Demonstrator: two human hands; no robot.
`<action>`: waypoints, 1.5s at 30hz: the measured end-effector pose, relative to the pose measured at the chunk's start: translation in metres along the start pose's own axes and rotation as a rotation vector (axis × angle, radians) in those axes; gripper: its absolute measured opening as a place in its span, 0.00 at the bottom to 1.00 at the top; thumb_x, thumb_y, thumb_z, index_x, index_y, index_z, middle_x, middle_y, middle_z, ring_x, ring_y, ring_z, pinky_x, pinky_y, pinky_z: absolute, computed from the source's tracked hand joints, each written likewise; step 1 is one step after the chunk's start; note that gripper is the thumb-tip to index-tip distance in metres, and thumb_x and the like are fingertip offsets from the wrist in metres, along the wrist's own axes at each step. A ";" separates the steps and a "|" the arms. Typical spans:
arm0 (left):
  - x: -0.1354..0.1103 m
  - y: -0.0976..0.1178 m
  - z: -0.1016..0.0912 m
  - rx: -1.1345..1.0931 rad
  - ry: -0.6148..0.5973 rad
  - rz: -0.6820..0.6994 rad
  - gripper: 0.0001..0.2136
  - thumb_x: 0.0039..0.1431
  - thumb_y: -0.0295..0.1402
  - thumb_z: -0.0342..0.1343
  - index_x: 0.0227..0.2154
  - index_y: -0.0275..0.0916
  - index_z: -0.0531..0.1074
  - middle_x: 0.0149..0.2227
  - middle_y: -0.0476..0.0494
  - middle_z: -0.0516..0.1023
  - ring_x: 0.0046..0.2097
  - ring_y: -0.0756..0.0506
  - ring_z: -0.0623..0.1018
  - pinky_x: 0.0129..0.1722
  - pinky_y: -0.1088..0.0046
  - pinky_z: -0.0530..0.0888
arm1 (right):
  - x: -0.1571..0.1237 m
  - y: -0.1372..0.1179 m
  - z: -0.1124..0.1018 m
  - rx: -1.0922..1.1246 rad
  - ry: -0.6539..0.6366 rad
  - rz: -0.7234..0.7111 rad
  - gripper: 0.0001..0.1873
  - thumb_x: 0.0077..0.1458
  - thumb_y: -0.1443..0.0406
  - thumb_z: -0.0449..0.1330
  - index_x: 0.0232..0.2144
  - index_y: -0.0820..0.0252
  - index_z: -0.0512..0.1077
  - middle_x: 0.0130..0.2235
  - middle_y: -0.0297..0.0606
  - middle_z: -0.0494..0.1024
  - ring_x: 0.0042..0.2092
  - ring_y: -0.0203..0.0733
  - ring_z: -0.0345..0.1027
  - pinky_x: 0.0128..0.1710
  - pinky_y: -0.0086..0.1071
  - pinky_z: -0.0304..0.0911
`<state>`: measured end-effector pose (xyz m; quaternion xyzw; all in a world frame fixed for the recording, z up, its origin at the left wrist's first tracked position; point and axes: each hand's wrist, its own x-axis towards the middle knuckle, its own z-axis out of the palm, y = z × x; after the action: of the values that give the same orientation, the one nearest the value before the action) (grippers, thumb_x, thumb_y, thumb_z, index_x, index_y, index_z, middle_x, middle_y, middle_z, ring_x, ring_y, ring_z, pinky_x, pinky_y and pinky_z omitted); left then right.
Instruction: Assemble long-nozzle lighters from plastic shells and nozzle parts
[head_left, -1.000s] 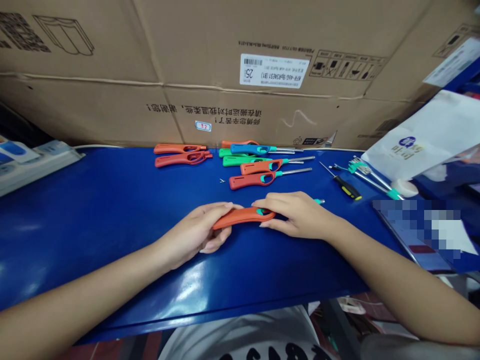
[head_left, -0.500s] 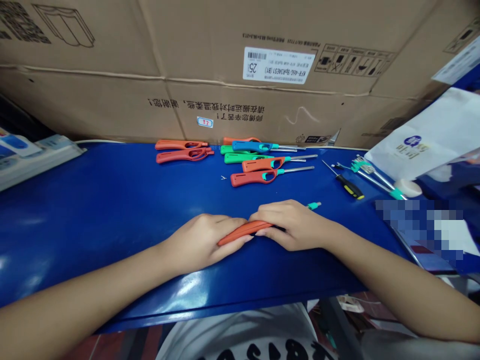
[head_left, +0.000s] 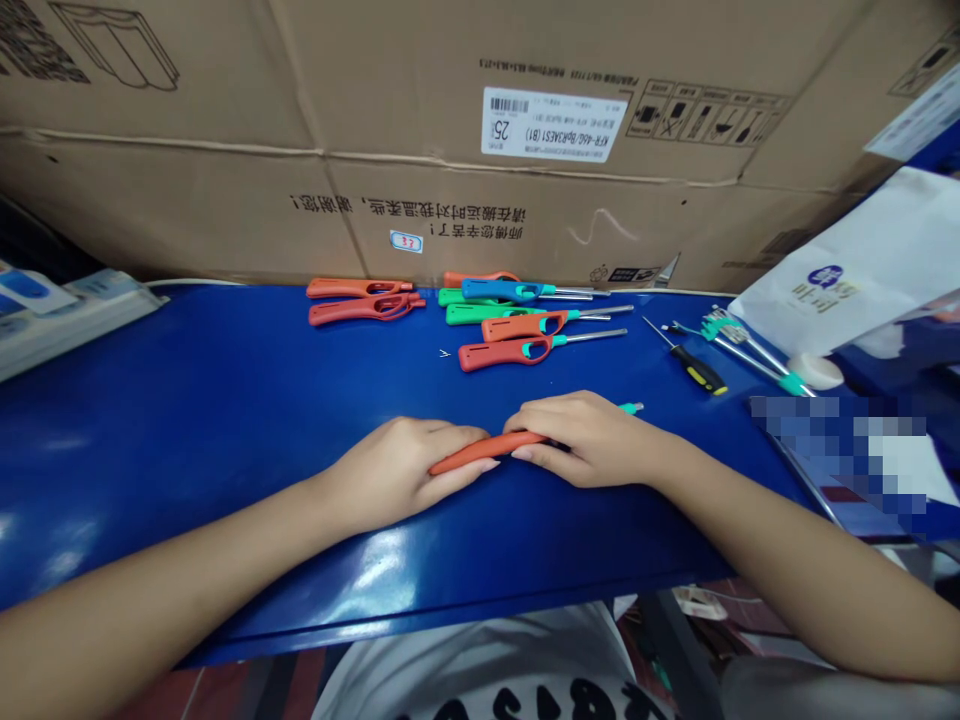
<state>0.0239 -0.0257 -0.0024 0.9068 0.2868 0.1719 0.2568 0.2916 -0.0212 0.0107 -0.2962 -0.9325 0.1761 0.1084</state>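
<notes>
Between my hands, low over the table, is an orange-red lighter handle (head_left: 486, 452), seen edge-on and lying roughly crosswise. My left hand (head_left: 397, 465) closes around its left end, thumb on the near side and fingers over the far side. At the other end, my right hand (head_left: 577, 440) grips it with thumb and bent fingers, which hide that end. Just past the right hand, a turquoise-and-metal tip (head_left: 634, 408) shows on the table, the rest of it covered. Farther back lie several long-nosed lighters (head_left: 499, 353) in red, orange, green and blue.
Two red-orange lighter handles without rods (head_left: 365, 308) lie back left. A black-yellow screwdriver (head_left: 697, 370) and loose metal rods (head_left: 750, 355) lie to the right, near a white bag (head_left: 847, 265). A large cardboard box (head_left: 405, 120) walls off the blue table's (head_left: 225, 430) back.
The handle and both hands have shifted slightly, and a wider stretch of the handle shows between my fingers. Both hands keep their grip. The whole view has moved a little.
</notes>
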 end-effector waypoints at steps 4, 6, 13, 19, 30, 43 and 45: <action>0.000 -0.004 -0.003 0.021 0.056 0.034 0.14 0.72 0.41 0.52 0.54 0.44 0.76 0.48 0.47 0.84 0.43 0.46 0.84 0.42 0.74 0.74 | -0.004 0.005 -0.009 -0.049 -0.029 0.050 0.16 0.71 0.59 0.50 0.45 0.61 0.75 0.40 0.40 0.80 0.39 0.43 0.73 0.39 0.34 0.61; 0.000 -0.006 -0.003 0.026 0.073 0.039 0.14 0.72 0.41 0.53 0.52 0.43 0.77 0.46 0.47 0.85 0.41 0.46 0.84 0.40 0.75 0.74 | -0.006 0.006 -0.013 -0.054 -0.054 0.073 0.14 0.69 0.62 0.52 0.44 0.61 0.76 0.39 0.40 0.80 0.39 0.43 0.73 0.39 0.34 0.62; 0.000 -0.007 -0.003 0.026 0.123 0.061 0.13 0.71 0.39 0.55 0.52 0.42 0.77 0.45 0.48 0.85 0.40 0.47 0.84 0.40 0.76 0.74 | -0.006 0.005 -0.014 -0.028 -0.037 0.083 0.13 0.69 0.65 0.52 0.43 0.62 0.76 0.38 0.39 0.80 0.38 0.42 0.72 0.40 0.34 0.62; 0.003 -0.013 -0.005 -0.061 0.144 0.034 0.11 0.69 0.37 0.58 0.50 0.44 0.78 0.45 0.51 0.85 0.41 0.49 0.83 0.42 0.79 0.74 | -0.007 0.003 -0.018 -0.047 -0.043 0.152 0.15 0.71 0.60 0.51 0.44 0.59 0.75 0.42 0.39 0.80 0.40 0.42 0.73 0.39 0.33 0.60; 0.004 -0.013 -0.008 -0.083 0.170 0.003 0.10 0.67 0.40 0.59 0.46 0.42 0.80 0.43 0.51 0.85 0.39 0.49 0.83 0.40 0.78 0.75 | -0.008 0.018 -0.017 -0.277 -0.004 0.135 0.14 0.70 0.62 0.51 0.32 0.58 0.71 0.32 0.36 0.77 0.34 0.40 0.70 0.34 0.31 0.53; -0.001 -0.011 -0.001 0.172 0.146 0.011 0.12 0.71 0.38 0.54 0.52 0.42 0.75 0.45 0.46 0.80 0.44 0.46 0.81 0.43 0.72 0.74 | -0.002 0.013 -0.002 -0.298 -0.034 0.104 0.16 0.71 0.57 0.51 0.36 0.58 0.73 0.34 0.36 0.80 0.35 0.42 0.73 0.36 0.34 0.57; 0.000 -0.013 -0.003 0.169 0.161 0.026 0.11 0.71 0.37 0.54 0.51 0.42 0.75 0.45 0.47 0.80 0.44 0.47 0.81 0.43 0.73 0.74 | -0.003 0.015 -0.003 -0.263 0.017 0.099 0.16 0.70 0.56 0.52 0.38 0.58 0.74 0.35 0.37 0.80 0.37 0.42 0.73 0.37 0.33 0.59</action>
<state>0.0164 -0.0154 -0.0073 0.9121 0.3081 0.2227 0.1531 0.3026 -0.0106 0.0071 -0.3549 -0.9308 0.0548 0.0677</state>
